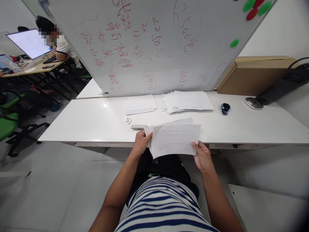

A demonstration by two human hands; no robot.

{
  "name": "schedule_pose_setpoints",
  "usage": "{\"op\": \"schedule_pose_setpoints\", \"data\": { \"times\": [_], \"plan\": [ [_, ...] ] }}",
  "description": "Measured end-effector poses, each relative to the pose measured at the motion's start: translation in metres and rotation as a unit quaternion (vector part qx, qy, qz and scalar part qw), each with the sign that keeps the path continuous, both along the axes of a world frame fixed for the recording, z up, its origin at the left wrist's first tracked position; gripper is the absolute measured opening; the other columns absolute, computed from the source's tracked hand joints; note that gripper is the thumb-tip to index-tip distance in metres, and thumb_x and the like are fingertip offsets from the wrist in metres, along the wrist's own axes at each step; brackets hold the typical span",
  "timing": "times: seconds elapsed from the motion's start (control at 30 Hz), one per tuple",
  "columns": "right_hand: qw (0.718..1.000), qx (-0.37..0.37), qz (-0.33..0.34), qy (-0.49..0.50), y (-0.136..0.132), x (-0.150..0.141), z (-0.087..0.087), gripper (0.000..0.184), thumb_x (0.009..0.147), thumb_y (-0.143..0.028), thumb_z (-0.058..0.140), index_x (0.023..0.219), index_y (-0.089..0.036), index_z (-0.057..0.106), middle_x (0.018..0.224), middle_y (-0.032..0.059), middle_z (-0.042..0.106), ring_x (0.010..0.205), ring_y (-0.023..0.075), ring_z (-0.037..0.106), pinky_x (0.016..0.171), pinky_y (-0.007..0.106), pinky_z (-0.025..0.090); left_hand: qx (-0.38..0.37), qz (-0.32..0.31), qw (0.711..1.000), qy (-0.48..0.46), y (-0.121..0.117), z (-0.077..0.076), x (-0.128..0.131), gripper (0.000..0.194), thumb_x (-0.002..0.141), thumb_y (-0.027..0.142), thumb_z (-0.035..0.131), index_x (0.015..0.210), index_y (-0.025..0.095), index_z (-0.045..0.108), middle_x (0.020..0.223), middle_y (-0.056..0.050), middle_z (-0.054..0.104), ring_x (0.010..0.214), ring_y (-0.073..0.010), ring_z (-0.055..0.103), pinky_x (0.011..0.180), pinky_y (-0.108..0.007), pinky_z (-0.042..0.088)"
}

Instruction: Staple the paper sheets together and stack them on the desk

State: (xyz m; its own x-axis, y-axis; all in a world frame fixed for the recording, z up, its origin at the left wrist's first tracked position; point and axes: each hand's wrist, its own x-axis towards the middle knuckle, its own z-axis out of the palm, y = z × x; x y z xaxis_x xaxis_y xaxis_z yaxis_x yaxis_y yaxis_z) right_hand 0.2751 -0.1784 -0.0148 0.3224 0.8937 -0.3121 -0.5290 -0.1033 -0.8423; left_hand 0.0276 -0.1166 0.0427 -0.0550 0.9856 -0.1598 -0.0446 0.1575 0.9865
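Observation:
Several printed paper sheets [175,140] are held up at the desk's front edge, slightly fanned apart. My left hand [143,141] pinches them at their left side, thumb on top. At the right edge my right hand [202,155] grips the front sheet between thumb and fingers. Just beyond my left hand lies a light grey stapler [138,127], partly behind the paper. A small white curved item [128,120], perhaps an earphone, rests near it. Farther back are a neat paper stack [141,104] and a larger, uneven paper stack [189,101].
A whiteboard [154,48] with red writing stands along the back of the white desk [91,119]. To the right are a smartwatch [225,108], a computer mouse [253,103], a cardboard box [260,75] and a black cylindrical object [285,82]. Another person [61,46] sits at a far-left table.

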Motion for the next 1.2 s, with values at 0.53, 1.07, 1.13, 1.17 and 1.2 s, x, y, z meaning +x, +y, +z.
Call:
{"op": "schedule_pose_setpoints", "data": {
  "times": [0.53, 1.07, 1.13, 1.17, 1.2],
  "plan": [
    [0.96, 0.045, 0.12, -0.25, 0.029, -0.002, 0.02, 0.049, 0.066, -0.043, 0.076, 0.106, -0.017, 0.065, 0.102, 0.0082, 0.07, 0.093, 0.0269, 0.063, 0.083, 0.043, 0.051, 0.185, -0.179, 0.947, 0.194, -0.002, 0.013, 0.006, 0.049, 0.083, 0.051, 0.057, 0.121, 0.021, 0.057, 0.116, -0.008, 0.064, 0.106, -0.0228, 0.059, 0.091, -0.034, 0.046],
    [0.911, 0.108, 0.098, -0.386, 0.059, -0.043, 0.023, 0.044, 0.081, -0.048, 0.059, 0.111, -0.017, 0.065, 0.11, 0.0106, 0.068, 0.11, 0.0279, 0.058, 0.095, 0.039, 0.044, 0.167, -0.132, 0.969, 0.128, 0.021, -0.002, 0.021, 0.039, 0.087, 0.043, 0.053, 0.12, 0.023, 0.06, 0.122, -0.005, 0.062, 0.114, -0.0227, 0.055, 0.097, -0.034, 0.041],
    [0.913, 0.119, 0.084, -0.38, 0.058, -0.047, 0.021, 0.043, 0.083, -0.049, 0.055, 0.112, -0.019, 0.064, 0.11, 0.0089, 0.068, 0.109, 0.0272, 0.058, 0.096, 0.04, 0.043, 0.136, -0.116, 0.977, 0.117, 0.02, -0.005, 0.025, 0.041, 0.086, 0.046, 0.053, 0.115, 0.02, 0.063, 0.117, -0.007, 0.065, 0.111, -0.024, 0.057, 0.095, -0.035, 0.042],
    [0.914, 0.118, 0.094, -0.376, 0.057, -0.05, 0.019, 0.043, 0.083, -0.049, 0.054, 0.112, -0.02, 0.065, 0.11, 0.0081, 0.068, 0.109, 0.0272, 0.058, 0.096, 0.041, 0.043, 0.116, -0.104, 0.981, 0.115, 0.019, -0.008, 0.026, 0.042, 0.085, 0.048, 0.053, 0.113, 0.018, 0.064, 0.113, -0.008, 0.067, 0.108, -0.0249, 0.058, 0.094, -0.036, 0.043],
    [0.914, 0.115, 0.105, -0.374, 0.056, -0.051, 0.016, 0.042, 0.083, -0.05, 0.054, 0.111, -0.02, 0.065, 0.11, 0.0075, 0.069, 0.109, 0.0274, 0.058, 0.097, 0.041, 0.043, 0.101, -0.093, 0.984, 0.116, 0.018, -0.012, 0.026, 0.043, 0.085, 0.049, 0.053, 0.11, 0.017, 0.065, 0.109, -0.009, 0.068, 0.107, -0.0257, 0.059, 0.093, -0.037, 0.043]
  ]
}}
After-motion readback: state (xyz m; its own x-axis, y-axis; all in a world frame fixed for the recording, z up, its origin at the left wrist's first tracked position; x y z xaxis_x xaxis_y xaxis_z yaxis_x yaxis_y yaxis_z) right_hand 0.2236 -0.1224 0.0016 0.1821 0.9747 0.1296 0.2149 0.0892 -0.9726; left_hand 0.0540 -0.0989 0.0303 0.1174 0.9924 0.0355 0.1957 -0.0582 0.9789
